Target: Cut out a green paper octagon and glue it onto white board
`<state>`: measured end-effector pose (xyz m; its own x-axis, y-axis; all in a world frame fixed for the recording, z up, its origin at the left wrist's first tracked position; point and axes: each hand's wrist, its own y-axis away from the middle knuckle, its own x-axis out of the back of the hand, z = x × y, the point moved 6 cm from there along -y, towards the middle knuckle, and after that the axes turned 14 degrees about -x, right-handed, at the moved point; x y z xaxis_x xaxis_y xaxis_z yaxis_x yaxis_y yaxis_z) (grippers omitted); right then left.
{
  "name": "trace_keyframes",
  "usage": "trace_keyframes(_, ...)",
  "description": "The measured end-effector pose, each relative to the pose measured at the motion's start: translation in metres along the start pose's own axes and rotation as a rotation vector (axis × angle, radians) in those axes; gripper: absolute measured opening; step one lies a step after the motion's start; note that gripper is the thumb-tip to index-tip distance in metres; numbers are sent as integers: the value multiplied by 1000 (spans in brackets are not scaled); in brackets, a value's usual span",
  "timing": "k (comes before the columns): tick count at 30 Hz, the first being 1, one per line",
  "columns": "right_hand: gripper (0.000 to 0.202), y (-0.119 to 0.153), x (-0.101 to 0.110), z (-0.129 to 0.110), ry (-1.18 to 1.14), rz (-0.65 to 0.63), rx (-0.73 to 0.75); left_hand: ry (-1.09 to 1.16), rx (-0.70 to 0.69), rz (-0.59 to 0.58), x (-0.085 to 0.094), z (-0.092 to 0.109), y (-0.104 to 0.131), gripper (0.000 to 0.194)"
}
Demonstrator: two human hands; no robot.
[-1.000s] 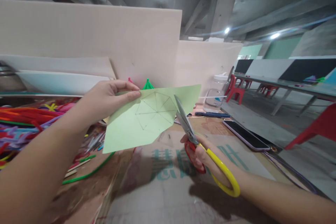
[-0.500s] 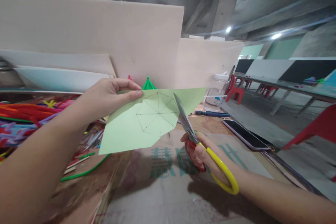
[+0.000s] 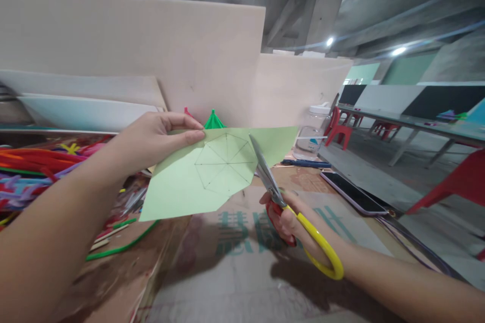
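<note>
Pinched at its upper edge, a sheet of light green paper (image 3: 178, 181) hangs from my left hand (image 3: 162, 133). An octagon-like outline with lines crossing at its centre is drawn on it in dark pencil or pen. Part of the sheet's lower right is cut away along the outline. My right hand (image 3: 286, 214) is closed around the handles, one red and one yellow, of a pair of scissors (image 3: 265, 169). The blades lie across the paper at the right side of the drawing, tips near its upper edge.
Colourful pipe cleaners (image 3: 34, 171) are heaped at the left. A green cone-shaped piece (image 3: 214, 120) stands behind the paper. At the right are a clear bottle (image 3: 310, 133), a dark blue pen-like tool (image 3: 306, 163) and a phone (image 3: 352, 193). Cardboard (image 3: 212, 282) covers the tabletop.
The paper and both hands have shifted very slightly left in the view. The scissor blades stay at about the same place on the paper.
</note>
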<state>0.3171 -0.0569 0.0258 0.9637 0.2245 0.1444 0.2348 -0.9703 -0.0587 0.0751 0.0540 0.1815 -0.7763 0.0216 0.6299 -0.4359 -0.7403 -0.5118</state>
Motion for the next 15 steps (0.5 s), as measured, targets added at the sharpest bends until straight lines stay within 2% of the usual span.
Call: trace_keyframes(15,52,-1,0,2,-8,-11,-6,41,11,-10,-1,-6,-1,40)
